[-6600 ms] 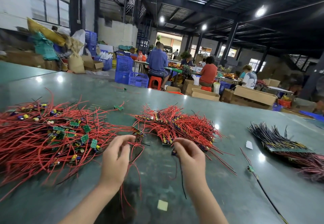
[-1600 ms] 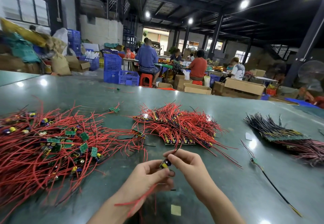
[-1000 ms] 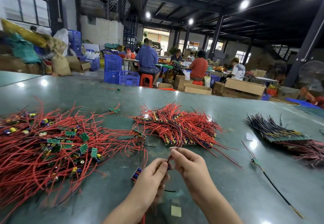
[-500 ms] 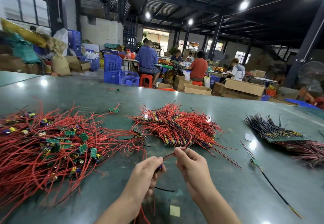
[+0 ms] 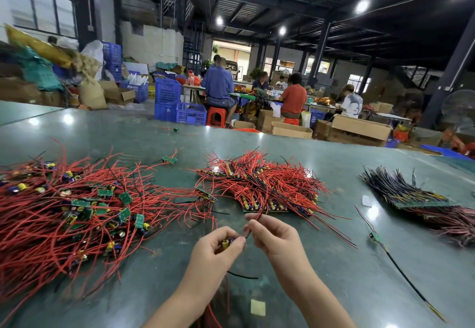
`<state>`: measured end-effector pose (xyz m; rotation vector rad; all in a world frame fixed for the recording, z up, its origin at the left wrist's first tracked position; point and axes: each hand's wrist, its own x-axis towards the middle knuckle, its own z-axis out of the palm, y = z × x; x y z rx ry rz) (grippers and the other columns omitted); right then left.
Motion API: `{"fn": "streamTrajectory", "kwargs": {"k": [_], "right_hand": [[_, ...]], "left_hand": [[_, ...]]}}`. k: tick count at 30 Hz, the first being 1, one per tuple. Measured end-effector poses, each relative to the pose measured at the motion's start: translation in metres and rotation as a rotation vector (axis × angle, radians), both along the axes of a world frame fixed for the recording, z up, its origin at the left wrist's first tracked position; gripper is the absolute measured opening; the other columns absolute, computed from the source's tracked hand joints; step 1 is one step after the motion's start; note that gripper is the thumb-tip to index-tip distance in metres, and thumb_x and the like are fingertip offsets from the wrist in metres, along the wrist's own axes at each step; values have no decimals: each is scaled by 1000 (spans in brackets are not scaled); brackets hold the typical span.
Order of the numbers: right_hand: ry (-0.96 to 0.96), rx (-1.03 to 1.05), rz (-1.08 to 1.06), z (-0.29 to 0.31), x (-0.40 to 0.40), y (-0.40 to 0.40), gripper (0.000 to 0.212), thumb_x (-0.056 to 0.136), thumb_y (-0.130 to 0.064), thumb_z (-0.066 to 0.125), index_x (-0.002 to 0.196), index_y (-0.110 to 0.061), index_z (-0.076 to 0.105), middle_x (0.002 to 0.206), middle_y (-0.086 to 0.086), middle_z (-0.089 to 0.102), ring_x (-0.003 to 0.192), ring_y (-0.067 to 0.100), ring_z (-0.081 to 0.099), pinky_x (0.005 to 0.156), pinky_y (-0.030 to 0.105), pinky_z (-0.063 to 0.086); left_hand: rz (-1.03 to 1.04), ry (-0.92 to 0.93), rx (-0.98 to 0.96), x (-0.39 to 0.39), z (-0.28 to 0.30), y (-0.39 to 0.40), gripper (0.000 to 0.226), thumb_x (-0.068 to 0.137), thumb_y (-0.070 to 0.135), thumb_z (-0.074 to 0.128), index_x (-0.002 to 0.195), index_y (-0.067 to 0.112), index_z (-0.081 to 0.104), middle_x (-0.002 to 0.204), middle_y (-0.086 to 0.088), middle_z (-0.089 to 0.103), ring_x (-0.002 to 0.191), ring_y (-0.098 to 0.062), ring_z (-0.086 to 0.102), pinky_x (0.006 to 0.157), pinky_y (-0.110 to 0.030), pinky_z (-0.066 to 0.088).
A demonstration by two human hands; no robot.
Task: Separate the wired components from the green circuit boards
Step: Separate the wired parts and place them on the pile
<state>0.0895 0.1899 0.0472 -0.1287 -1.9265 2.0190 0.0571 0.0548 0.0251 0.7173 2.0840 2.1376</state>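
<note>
A small wired component [image 5: 226,243] with a yellow-capped capacitor sits above the green table [image 5: 334,263], pinched in the left hand [image 5: 214,249]. The right hand [image 5: 272,235], almost touching it, pinches the component's red wire [image 5: 254,221]. Loose red-wired green boards [image 5: 77,212] lie left; a second red-wire pile [image 5: 267,186] lies just beyond.
</note>
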Motion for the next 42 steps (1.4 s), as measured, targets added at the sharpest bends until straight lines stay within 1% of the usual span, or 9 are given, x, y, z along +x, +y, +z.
{"fn": "streamTrajectory", "kwargs": {"k": [4, 9, 13, 16, 23, 27, 32, 35, 42], "right_hand": [[-12, 59, -15, -1, 0, -4, 11, 81, -4, 67, 85, -13, 74, 69, -3, 68, 57, 0, 52, 60, 12, 43], [55, 84, -86, -3, 0, -11, 16, 78, 2, 68, 72, -12, 72, 66, -1, 70, 62, 1, 61, 59, 11, 45], [98, 62, -163, -7, -1, -15, 20, 76, 2, 70, 65, -14, 71, 64, -1, 69, 61, 3, 60, 61, 13, 47], [80, 25, -125, -6, -1, -14, 17, 78, 0, 69, 67, -13, 72, 64, -2, 69, 60, 0, 59, 59, 11, 45], [75, 26, -193, -5, 0, -9, 16, 80, -9, 70, 65, -13, 73, 63, 0, 69, 53, 1, 51, 55, 11, 41], [149, 203, -231, -5, 2, -17, 23, 75, -1, 74, 61, -19, 69, 67, 0, 71, 63, 4, 62, 64, 14, 49], [147, 219, -345, -4, 1, -8, 21, 77, -2, 72, 64, -18, 71, 64, -2, 69, 59, 2, 57, 61, 13, 45], [151, 261, -352, -5, 0, -9, 20, 77, -1, 72, 66, -18, 71, 66, -3, 70, 61, 1, 59, 63, 12, 46], [165, -50, -316, -3, -2, -2, 15, 78, 1, 70, 70, -11, 70, 63, -6, 67, 56, -3, 54, 56, 7, 42]], "left_hand": [[122, 214, -121, -3, -10, 1, 17, 87, 18, 64, 70, 21, 63, 62, -8, 56, 56, -11, 44, 56, -23, 34], [171, 420, -243, -5, -14, 3, 8, 89, 17, 63, 90, 24, 66, 83, 10, 65, 79, 0, 58, 71, -17, 44], [134, 295, -179, -3, -11, 3, 21, 90, 33, 57, 73, 25, 64, 61, 8, 59, 60, -5, 52, 62, -28, 40], [117, 203, -158, -2, -6, 0, 35, 75, 57, 44, 69, 29, 63, 52, 8, 49, 55, -8, 45, 59, -33, 36], [325, 337, -456, -2, -5, -4, 27, 92, 39, 50, 71, 23, 57, 51, 11, 49, 49, -11, 41, 49, -28, 25], [388, 340, -473, -5, -2, -8, 32, 92, 38, 51, 67, 19, 57, 48, 9, 47, 46, -11, 39, 48, -28, 24], [380, 520, -507, 4, -1, -7, 35, 87, 45, 45, 62, 22, 54, 48, 9, 44, 51, -8, 46, 48, -21, 26], [389, 513, -490, 4, -1, -6, 37, 84, 48, 44, 54, 25, 46, 45, 9, 39, 47, -5, 39, 46, -21, 23], [475, 660, -483, 1, -2, -6, 37, 82, 47, 43, 56, 24, 57, 49, 11, 52, 45, -5, 49, 42, -17, 28]]}}
